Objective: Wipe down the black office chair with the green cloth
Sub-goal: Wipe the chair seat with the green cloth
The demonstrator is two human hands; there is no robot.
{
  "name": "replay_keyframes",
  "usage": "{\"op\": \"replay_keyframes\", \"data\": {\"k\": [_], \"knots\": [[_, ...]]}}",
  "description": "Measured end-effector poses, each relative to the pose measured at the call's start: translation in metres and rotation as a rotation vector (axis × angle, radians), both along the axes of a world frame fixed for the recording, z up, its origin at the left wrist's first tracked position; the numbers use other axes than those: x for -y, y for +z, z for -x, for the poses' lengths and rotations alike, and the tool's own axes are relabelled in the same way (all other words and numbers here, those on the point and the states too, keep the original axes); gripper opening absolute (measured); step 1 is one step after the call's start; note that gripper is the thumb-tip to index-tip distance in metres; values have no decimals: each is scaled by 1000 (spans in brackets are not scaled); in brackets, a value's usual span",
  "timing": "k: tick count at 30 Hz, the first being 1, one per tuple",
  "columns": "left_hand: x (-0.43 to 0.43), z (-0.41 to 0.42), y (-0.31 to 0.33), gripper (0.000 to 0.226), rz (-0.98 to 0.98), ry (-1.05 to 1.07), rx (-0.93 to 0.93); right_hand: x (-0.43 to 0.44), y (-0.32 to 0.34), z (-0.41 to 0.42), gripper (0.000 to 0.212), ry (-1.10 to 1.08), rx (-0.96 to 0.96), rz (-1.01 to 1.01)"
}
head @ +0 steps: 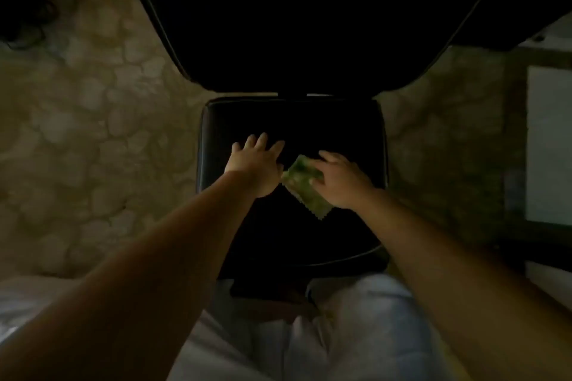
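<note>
Pressing a green cloth [301, 184] flat against the seat of a black office chair [278, 120], near its middle, with the right hand [343, 179], fingers laid loosely over it rather than pinching. Resting the left hand [255, 164] just beside it, fingers spread, holding nothing. All around, dim pebble-patterned floor [93, 102].

No text, label, brand, number or sign can be read anywhere. The scene is dim, and the black chair [216, 120], the green cloth [301, 181], the stone-patterned floor [93, 120] and the pale panel [549, 145] at the right show no legible marking.
</note>
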State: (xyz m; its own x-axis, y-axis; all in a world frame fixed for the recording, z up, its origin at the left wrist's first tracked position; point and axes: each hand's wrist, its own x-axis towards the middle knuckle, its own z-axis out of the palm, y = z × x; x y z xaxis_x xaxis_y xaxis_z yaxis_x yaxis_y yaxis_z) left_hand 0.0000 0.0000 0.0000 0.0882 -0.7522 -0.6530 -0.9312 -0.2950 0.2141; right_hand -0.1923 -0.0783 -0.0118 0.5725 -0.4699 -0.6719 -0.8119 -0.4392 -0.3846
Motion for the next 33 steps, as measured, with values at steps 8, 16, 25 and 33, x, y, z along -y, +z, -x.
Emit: {"op": "replay_keyframes", "data": {"k": [8,16,25,33], "knots": [[-58,18,-123,133,-255,251,-47,-63,-127,3,56,57,-4,258],[-63,28,-138,144,-129,255,29,-77,-137,9,42,-333,367,277],[-81,9,-144,127,45,47,8,-111,-134,20,54,-318,154,414],[-83,8,-162,82,334,-150,-13,-81,-144,41,45,-351,207,395]]}}
